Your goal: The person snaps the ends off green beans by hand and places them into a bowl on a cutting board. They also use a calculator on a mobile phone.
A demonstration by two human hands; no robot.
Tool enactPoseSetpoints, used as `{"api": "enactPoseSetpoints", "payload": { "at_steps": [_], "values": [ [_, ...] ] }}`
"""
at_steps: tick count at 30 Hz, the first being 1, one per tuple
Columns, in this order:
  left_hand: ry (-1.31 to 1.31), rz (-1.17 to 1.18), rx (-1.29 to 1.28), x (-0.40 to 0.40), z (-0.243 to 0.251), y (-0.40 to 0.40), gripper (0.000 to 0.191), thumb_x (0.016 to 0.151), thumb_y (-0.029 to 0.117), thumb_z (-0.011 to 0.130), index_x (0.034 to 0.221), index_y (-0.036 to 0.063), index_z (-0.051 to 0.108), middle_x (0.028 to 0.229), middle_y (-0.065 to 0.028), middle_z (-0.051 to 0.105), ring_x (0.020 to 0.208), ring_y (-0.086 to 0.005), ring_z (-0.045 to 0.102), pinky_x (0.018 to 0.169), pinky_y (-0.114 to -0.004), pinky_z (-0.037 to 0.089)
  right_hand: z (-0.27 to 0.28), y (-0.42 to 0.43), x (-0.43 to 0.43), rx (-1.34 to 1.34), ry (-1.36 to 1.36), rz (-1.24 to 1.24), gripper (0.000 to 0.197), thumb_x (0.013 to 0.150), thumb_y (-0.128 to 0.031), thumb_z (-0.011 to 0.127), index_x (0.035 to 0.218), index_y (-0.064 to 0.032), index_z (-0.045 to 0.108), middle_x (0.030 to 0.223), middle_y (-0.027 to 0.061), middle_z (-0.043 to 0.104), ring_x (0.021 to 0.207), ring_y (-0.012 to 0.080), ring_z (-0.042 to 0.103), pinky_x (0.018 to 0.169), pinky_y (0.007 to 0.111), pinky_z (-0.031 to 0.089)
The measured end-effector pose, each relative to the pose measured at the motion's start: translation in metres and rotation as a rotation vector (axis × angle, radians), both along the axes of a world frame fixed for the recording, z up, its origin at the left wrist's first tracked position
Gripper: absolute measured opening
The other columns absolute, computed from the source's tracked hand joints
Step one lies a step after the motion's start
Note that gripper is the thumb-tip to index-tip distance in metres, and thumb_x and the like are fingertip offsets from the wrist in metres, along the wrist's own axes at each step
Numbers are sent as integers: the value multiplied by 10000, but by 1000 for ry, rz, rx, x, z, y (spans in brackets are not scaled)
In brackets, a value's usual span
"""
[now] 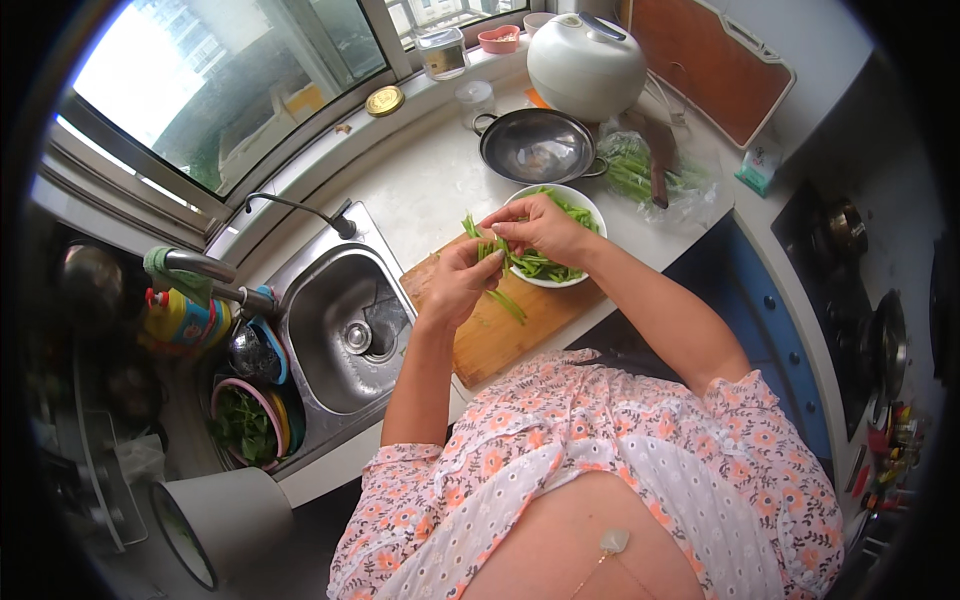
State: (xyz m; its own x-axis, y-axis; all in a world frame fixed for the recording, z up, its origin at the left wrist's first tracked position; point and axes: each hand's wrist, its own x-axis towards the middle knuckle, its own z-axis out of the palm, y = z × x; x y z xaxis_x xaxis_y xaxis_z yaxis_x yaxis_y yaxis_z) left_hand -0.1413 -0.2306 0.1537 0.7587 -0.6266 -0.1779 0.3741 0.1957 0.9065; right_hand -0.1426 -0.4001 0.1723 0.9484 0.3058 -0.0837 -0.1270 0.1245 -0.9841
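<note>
My left hand grips a small bunch of thin green vegetable stalks above a wooden cutting board. Their lower ends stick out below my fingers. Close beside it, my right hand pinches at the upper part of the stalks with thumb and fingertips; the exact piece is partly hidden by the fingers. Under my right hand and wrist, a white bowl holds many short pieces of green stalk. The bowl overlaps the board's far right part.
Left of the board is a steel sink with a thin black faucet. Beyond the bowl stand a two-handled metal wok, a white appliance and bagged greens with a dark-handled knife. A grey bin stands lower left.
</note>
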Motion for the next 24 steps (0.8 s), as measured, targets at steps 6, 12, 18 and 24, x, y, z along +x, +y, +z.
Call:
{"api": "enactPoseSetpoints", "payload": {
  "at_steps": [6,12,18,24],
  "values": [
    [-157,-71,43,-1,4,-6,102,810,55,507,870,-21,539,667,9,488,540,-55,416,482,-186,325,-7,-6,-1,180,101,63,200,775,-87,571,932,37,581,763,54,596,584,62,514,503,178,426],
    [-357,39,290,-6,6,-15,114,806,60,493,886,-7,539,605,36,453,490,-23,356,432,-174,272,-1,-4,-4,32,47,18,226,769,-97,587,942,47,571,772,68,597,587,73,524,484,182,426],
    [-219,174,109,-6,12,-19,96,821,79,495,866,5,535,600,28,461,466,-16,341,404,-168,247,-1,-1,-22,13,46,-91,172,763,-152,607,760,-5,518,681,44,553,551,78,520,452,190,432],
    [-106,-110,78,0,7,-24,104,832,102,488,863,13,532,612,9,487,460,-25,356,403,-164,251,-15,-18,-27,9,124,-117,133,798,-124,541,733,-10,516,612,25,532,494,75,511,429,189,428]
  ]
}}
